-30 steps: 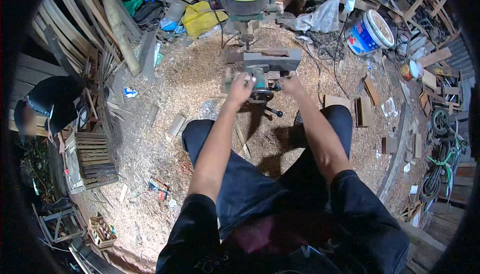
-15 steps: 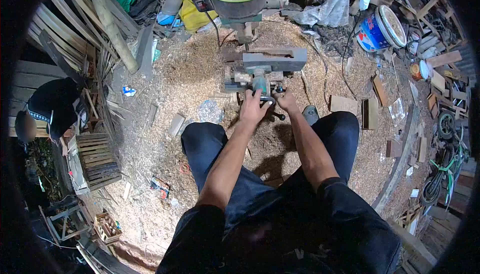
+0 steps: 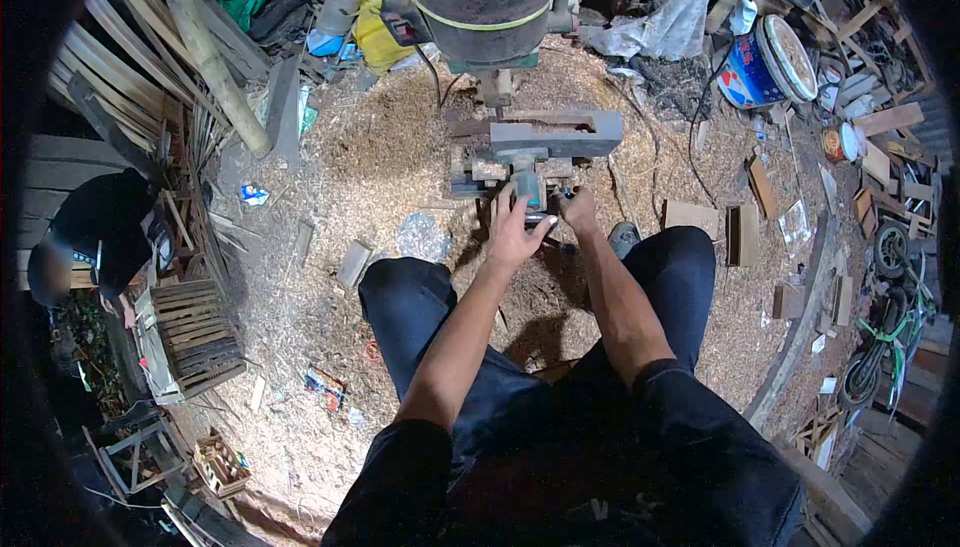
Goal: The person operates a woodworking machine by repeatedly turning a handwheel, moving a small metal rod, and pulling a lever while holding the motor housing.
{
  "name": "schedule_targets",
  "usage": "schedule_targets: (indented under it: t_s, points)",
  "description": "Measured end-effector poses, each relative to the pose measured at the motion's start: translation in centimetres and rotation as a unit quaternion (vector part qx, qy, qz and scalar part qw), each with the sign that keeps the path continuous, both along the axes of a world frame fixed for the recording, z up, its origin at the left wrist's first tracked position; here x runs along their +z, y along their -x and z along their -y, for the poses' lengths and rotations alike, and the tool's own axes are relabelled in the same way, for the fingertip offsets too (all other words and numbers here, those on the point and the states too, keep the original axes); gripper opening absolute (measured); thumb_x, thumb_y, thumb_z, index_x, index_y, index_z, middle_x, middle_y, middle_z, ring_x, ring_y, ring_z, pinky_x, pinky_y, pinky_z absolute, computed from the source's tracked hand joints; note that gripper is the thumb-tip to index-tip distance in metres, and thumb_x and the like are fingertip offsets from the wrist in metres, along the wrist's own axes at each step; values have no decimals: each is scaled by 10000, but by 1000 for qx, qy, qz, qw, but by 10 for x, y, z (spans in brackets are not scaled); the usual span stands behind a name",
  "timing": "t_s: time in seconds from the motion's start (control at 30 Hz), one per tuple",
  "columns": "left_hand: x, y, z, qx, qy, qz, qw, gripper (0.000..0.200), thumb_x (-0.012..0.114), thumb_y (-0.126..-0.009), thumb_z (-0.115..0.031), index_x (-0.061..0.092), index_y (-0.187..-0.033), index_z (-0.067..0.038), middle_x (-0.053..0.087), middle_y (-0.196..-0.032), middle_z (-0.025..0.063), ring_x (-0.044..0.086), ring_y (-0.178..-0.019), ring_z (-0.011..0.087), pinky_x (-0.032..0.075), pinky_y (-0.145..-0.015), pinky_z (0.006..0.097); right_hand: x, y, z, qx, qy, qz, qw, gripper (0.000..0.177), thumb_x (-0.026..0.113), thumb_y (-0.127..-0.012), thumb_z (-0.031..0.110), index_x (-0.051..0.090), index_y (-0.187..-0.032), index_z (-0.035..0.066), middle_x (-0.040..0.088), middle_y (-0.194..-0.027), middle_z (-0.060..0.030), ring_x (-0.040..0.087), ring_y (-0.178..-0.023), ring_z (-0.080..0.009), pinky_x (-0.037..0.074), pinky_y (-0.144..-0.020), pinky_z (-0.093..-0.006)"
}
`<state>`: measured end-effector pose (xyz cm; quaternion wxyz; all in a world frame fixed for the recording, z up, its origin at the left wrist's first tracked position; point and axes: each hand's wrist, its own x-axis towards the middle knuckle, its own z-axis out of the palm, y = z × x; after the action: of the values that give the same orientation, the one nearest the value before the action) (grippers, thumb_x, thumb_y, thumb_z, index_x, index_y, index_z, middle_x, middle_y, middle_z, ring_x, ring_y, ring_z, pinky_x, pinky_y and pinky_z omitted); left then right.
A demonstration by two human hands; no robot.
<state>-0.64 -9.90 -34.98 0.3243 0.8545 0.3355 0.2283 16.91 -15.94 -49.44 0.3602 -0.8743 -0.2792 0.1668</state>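
Note:
A machine with a dark cylindrical housing (image 3: 485, 7) stands in front of me. Below its spindle a long slotted wooden block (image 3: 556, 133) lies across the vise (image 3: 524, 182). My left hand (image 3: 515, 235) rests on the handwheel (image 3: 540, 218) at the near end of the vise, thumb and fingers curved round its rim. To its right my right hand (image 3: 577, 211) is closed on a small crank handle, which its fingers mostly hide.
Wood shavings cover the floor (image 3: 330, 207). At the left a person (image 3: 100, 227) bends beside a slatted crate (image 3: 195, 332). A bucket (image 3: 765, 62) stands back right, a small motorcycle (image 3: 880, 337) far right, and wood blocks (image 3: 690, 217) lie nearer.
The view has shifted slightly, and the machine appears nearer. My left hand has turned a little on the handwheel, its fingers now higher on the vise. The person at the left has leaned lower.

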Motion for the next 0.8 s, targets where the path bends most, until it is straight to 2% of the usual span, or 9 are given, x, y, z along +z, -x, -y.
schedule_targets:
  t_s: [0.13,0.23,0.33,0.37,0.5,0.6,0.73,0.77,0.8]
  points:
    - [-2,2,-2,-16,7,-9,1000,574,789,-788,-373,585,-1188,-17,414,-1390,241,427,-1265,439,384,-1057,476,-2,-4,-4,-4,41,-37,998,511,746,-776,384,633,-914,-94,665,-859,-313,664,-850,-465,518,-744,-499]
    - [-3,2,-3,-17,15,-24,999,566,793,-778,-395,606,-1163,-24,430,-1381,237,443,-1250,439,390,-1048,485,-14,-1,-4,-45,-6,-16,999,548,757,-773,398,627,-977,-95,676,-892,-302,676,-881,-431,520,-769,-479]
    - [-8,2,-3,-13,11,-8,1000,563,793,-772,-414,614,-1145,-32,445,-1372,228,457,-1236,439,397,-1039,493,-8,1,-7,-100,-59,-99,988,608,767,-768,413,603,-1048,-102,677,-951,-298,673,-907,-421,514,-799,-467]
    - [-10,1,-4,-15,9,0,1000,556,790,-775,-414,615,-1141,-33,443,-1375,225,452,-1240,437,394,-1040,495,4,2,-9,-127,-55,-168,976,658,764,-778,418,578,-1109,-120,661,-1024,-310,653,-976,-424,497,-851,-458]
    - [-11,3,-2,-15,11,6,1000,525,779,-786,-405,617,-1126,-39,436,-1384,218,432,-1260,430,384,-1045,499,-7,5,-7,-166,-47,-143,974,687,685,-852,441,546,-1190,-142,628,-1118,-329,608,-1093,-409,457,-930,-443]
    - [-5,1,-1,-12,20,-1,1000,489,766,-800,-396,618,-1112,-49,429,-1384,221,412,-1279,424,369,-1056,501,-17,7,-3,-173,-125,-187,959,673,610,-910,455,541,-1197,-150,633,-1115,-320,617,-1090,-374,459,-930,-426]
    - [-7,0,3,0,-4,10,1000,471,758,-804,-362,628,-1114,-31,444,-1353,218,425,-1230,430,377,-1034,497,68,13,6,-247,-104,-242,933,627,475,-981,530,642,-931,-73,654,-805,-158,607,-779,-255,476,-749,-403]
    - [-8,-1,4,5,-2,11,1000,470,758,-804,-359,628,-1112,-28,444,-1349,221,424,-1229,430,377,-1033,499,-18,-10,5,-284,-242,-190,908,643,432,-995,548,615,-776,-28,583,-636,-79,537,-614,-228,441,-623,-408]
    - [-9,-1,5,8,0,12,1000,469,758,-804,-356,628,-1110,-25,444,-1345,225,422,-1229,431,377,-1032,501,-14,-13,11,-293,-255,-224,894,628,419,-1001,526,612,-792,-33,597,-687,-91,568,-667,-217,460,-624,-390]
